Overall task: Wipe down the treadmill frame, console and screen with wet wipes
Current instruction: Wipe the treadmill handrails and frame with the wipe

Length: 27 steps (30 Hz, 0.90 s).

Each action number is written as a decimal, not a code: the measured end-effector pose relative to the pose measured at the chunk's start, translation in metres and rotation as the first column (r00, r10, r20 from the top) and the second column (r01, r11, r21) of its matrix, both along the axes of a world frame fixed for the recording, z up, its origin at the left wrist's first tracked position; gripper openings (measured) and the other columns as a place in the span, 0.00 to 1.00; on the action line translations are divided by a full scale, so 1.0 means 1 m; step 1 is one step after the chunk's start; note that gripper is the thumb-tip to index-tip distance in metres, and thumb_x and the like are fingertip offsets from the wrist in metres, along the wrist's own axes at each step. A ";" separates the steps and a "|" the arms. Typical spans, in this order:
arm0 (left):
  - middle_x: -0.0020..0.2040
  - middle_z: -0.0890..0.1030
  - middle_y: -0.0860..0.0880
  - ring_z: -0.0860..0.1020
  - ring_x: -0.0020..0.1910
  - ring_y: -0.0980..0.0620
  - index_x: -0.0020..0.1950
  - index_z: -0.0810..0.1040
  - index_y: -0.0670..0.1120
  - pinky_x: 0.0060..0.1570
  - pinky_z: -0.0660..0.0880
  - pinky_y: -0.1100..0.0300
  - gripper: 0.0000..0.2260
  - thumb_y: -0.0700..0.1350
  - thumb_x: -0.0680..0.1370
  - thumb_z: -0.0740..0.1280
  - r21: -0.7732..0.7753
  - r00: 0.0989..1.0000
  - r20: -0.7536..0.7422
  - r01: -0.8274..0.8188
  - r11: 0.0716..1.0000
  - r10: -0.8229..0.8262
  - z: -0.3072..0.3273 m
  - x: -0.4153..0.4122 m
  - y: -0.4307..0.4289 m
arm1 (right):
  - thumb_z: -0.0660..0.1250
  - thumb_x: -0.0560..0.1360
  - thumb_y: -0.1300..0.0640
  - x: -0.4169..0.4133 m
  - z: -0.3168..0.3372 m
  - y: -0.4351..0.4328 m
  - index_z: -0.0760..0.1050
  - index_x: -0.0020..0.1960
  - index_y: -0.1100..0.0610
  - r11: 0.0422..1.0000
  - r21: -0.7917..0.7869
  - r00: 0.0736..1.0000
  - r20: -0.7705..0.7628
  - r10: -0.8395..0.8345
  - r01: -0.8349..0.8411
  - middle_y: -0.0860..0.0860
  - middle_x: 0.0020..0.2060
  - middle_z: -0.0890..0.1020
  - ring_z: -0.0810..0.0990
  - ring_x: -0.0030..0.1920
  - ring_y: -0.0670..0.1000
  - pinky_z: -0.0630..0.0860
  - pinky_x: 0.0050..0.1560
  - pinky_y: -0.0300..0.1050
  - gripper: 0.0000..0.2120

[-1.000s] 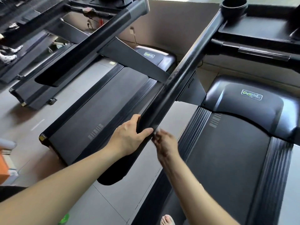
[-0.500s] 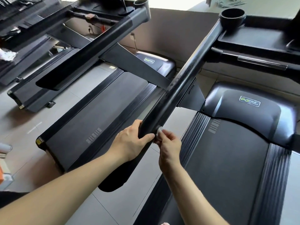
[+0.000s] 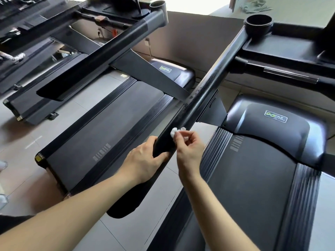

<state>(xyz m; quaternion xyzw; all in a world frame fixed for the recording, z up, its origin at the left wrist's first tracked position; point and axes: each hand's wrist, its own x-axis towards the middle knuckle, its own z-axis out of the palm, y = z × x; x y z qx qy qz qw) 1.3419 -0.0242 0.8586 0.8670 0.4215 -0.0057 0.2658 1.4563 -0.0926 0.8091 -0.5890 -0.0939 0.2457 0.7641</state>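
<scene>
Nearest, the left hand (image 3: 145, 160) is wrapped around the lower stretch of the black handrail (image 3: 215, 77), thumb on top and fingers curled under, steadying it. Just beside it, a little further up the rail, the right hand (image 3: 188, 149) pinches a small wadded white wipe (image 3: 175, 131) between thumb and fingertips and presses it against the rail's upper face. The two hands are close together but not touching.

Further up, the rail shows speckles and a dull sheen that look like damp, so that stretch has probably been gone over already. The padded end of the rail below the left hand looks dry, though I cannot tell whether it has been done.

Beyond that, the rail rises to the cup holder (image 3: 258, 22) and the console tray (image 3: 290, 46). Both look dry and untouched. The screen is not clearly in view.

In my judgement the job is at an early stage: part of one rail is done, while the console, the screen and the rest of the frame remain. The wipe is very small for that much surface.
</scene>
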 end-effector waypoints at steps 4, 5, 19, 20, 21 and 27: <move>0.52 0.82 0.54 0.79 0.52 0.47 0.63 0.70 0.57 0.55 0.75 0.49 0.18 0.64 0.79 0.64 -0.009 1.000 -0.003 -0.004 1.000 0.004 0.000 0.000 0.000 | 0.75 0.76 0.60 0.063 0.008 0.029 0.77 0.42 0.55 0.992 -0.072 0.990 0.101 -0.093 0.101 0.49 0.38 0.81 0.79 0.38 0.41 0.78 0.47 0.41 0.07; 0.53 0.82 0.54 0.79 0.52 0.47 0.64 0.70 0.56 0.55 0.74 0.49 0.18 0.64 0.79 0.64 -0.011 1.000 -0.004 -0.005 1.000 0.005 0.001 0.000 -0.001 | 0.75 0.76 0.58 0.071 0.009 0.031 0.77 0.42 0.54 0.990 -0.102 0.982 0.171 -0.082 0.101 0.51 0.41 0.82 0.79 0.39 0.42 0.78 0.46 0.42 0.07; 0.52 0.82 0.56 0.79 0.51 0.50 0.63 0.69 0.58 0.55 0.75 0.49 0.18 0.65 0.79 0.64 -0.024 1.000 -0.003 0.000 1.000 0.000 0.001 -0.001 0.000 | 0.73 0.76 0.64 0.079 0.016 0.031 0.80 0.45 0.60 0.958 -0.259 0.794 0.605 0.063 0.121 0.51 0.45 0.77 0.77 0.44 0.44 0.71 0.49 0.29 0.03; 0.51 0.82 0.56 0.79 0.51 0.50 0.63 0.70 0.58 0.55 0.75 0.50 0.18 0.65 0.79 0.64 -0.026 1.000 -0.006 -0.001 1.000 0.001 0.002 -0.001 0.000 | 0.73 0.76 0.65 0.069 0.014 0.025 0.79 0.44 0.59 0.962 -0.250 0.799 0.598 0.063 0.112 0.51 0.45 0.77 0.77 0.44 0.42 0.73 0.49 0.32 0.04; 0.51 0.81 0.56 0.79 0.50 0.50 0.63 0.69 0.58 0.53 0.74 0.51 0.17 0.64 0.79 0.64 -0.025 1.000 -0.007 -0.002 1.000 0.002 0.002 -0.001 0.000 | 0.72 0.76 0.65 0.054 0.012 0.017 0.79 0.44 0.58 0.966 -0.245 0.806 0.586 0.080 0.082 0.51 0.44 0.77 0.77 0.44 0.41 0.73 0.49 0.34 0.05; 0.49 0.80 0.51 0.77 0.49 0.46 0.61 0.71 0.56 0.48 0.71 0.51 0.16 0.58 0.75 0.57 -0.083 0.999 0.041 0.005 0.997 -0.002 0.001 -0.002 0.003 | 0.74 0.75 0.64 -0.011 0.004 -0.013 0.79 0.41 0.58 0.967 -0.216 0.762 0.600 0.243 -0.138 0.50 0.40 0.77 0.78 0.41 0.44 0.74 0.42 0.38 0.06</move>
